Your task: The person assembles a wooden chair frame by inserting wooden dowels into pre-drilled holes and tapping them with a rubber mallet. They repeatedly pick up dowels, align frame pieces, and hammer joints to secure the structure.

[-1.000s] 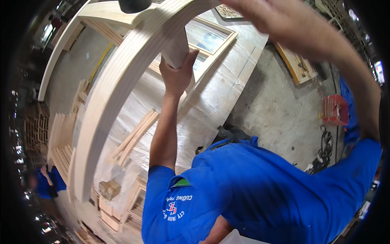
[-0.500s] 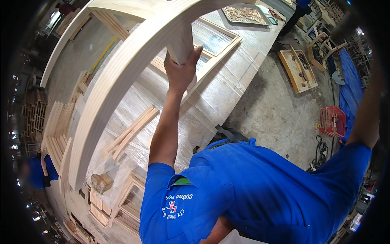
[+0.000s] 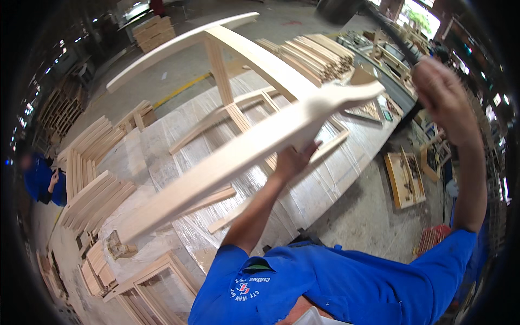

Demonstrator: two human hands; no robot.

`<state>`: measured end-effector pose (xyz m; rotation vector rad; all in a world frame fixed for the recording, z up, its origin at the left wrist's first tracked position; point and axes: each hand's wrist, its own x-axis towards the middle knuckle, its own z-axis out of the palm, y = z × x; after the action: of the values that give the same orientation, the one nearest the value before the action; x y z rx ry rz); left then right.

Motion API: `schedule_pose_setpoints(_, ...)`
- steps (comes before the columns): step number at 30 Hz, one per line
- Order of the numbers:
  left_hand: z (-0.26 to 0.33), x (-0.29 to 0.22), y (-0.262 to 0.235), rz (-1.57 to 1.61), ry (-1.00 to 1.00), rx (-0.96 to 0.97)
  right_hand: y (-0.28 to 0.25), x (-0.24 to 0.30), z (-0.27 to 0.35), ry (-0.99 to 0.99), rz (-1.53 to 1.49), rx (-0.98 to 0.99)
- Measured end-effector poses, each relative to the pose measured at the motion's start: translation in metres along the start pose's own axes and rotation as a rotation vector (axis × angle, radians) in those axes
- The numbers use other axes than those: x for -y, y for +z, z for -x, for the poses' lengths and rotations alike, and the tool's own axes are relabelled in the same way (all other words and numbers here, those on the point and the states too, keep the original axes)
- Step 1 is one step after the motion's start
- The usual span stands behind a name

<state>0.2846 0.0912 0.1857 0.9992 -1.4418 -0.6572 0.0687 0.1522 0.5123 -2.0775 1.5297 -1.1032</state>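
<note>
A pale wooden chair frame (image 3: 238,160), with curved legs joined by rails, is tilted over the table. My left hand (image 3: 294,161) is closed around a part of it under the near leg, the thumb showing; the leg hides most of the fingers. Raised at the upper right, my right hand (image 3: 447,100) is blurred but wrapped round the dark handle of a mallet (image 3: 391,31). Its black head (image 3: 338,10) is up beyond the near leg's far end, apart from the wood. Beneath the frame lie a wooden panel frame (image 3: 338,140) and loose strips (image 3: 211,197).
The table (image 3: 319,187) is covered in clear film. Stacked curved wooden parts (image 3: 97,197) stand at the left, near a co-worker in blue (image 3: 40,179). Wooden slats (image 3: 317,57) are piled at the back. On the right floor are a wooden box (image 3: 403,179) and a red basket (image 3: 430,238).
My right hand has come into view at the upper right with the mallet. The chair frame's near leg has swung lower, and my left hand has shifted right and down with it.
</note>
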Motion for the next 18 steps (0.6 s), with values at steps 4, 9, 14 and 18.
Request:
schedule_pose_setpoints(4,0.005,0.006,0.016,0.033,0.157,-0.046,-0.059,0.048,-0.062,-0.259,0.127,-0.252)
schedule_pose_setpoints(9,0.001,0.030,0.001,-0.201,0.301,-0.021,0.008,0.103,-0.232,-0.516,-0.020,-0.396)
schedule_pose_setpoints(14,0.015,0.034,0.008,-0.547,0.423,0.166,0.136,0.118,-0.377,-0.511,0.281,-0.547)
schedule_pose_setpoints(18,0.000,0.030,0.016,-0.064,0.231,0.088,0.300,0.043,-0.364,-0.537,0.206,-0.317)
